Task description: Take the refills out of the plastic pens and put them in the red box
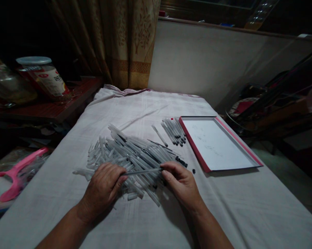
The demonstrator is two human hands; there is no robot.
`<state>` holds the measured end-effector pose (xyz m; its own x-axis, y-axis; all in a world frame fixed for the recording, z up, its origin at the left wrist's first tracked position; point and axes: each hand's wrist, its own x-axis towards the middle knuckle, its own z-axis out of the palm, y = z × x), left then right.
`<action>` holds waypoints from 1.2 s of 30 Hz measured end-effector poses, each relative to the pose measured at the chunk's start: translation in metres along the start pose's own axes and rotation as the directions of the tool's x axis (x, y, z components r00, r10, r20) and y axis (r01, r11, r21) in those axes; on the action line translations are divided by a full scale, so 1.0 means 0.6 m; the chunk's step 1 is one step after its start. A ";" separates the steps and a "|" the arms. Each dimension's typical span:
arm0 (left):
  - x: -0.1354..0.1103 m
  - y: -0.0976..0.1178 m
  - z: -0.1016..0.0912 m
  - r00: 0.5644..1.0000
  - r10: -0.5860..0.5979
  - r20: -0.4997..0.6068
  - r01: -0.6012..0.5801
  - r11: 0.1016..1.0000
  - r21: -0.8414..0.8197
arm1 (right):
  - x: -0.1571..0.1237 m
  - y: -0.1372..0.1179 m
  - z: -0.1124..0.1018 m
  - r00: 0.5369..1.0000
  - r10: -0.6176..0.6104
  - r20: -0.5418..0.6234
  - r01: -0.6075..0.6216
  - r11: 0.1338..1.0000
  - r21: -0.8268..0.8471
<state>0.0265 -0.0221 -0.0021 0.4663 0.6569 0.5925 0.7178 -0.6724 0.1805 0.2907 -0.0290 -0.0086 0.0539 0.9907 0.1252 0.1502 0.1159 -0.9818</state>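
Pinching one slim clear tube (143,172) by its two ends, the left hand (102,188) and right hand (183,186) hold it over a heap of similar tubes (135,148). Beyond lie small black plugs (181,161), a smaller tube bundle (173,131) and a shallow red-sided tray (218,143), all on a white cloth (143,231).

Two hands (102,185), dozens of tubes (143,155)

One cam, on wearer's head, looked fwd & down over the white tablecloth (140,228). L hand (102,186) & R hand (184,186) were nr lens, lower ctr, forearms (65,230) cut by btm edge. Curtain (127,38) & wall (197,58) lay farther off, up top. View v. wide, squashed in ht.
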 end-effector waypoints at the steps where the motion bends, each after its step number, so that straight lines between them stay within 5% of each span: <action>1: 0.001 0.000 0.000 1.000 0.000 -0.004 0.000 1.000 0.001 | 0.000 0.000 0.000 1.000 0.007 -0.005 -0.007 1.000 -0.001; 28: -0.002 0.000 0.002 1.000 -0.005 0.001 0.005 0.999 -0.032 | 0.002 -0.009 -0.003 0.977 0.192 0.090 -0.194 0.981 0.009; 36: 0.002 0.005 -0.006 0.998 0.009 0.062 -0.006 0.999 -0.045 | 0.001 -0.017 -0.017 0.996 -0.002 0.093 0.011 0.995 -0.098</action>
<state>0.0272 -0.0243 0.0022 0.5038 0.6709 0.5441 0.6910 -0.6910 0.2123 0.2992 -0.0306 0.0028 -0.0382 0.9928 0.1133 0.2471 0.1192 -0.9616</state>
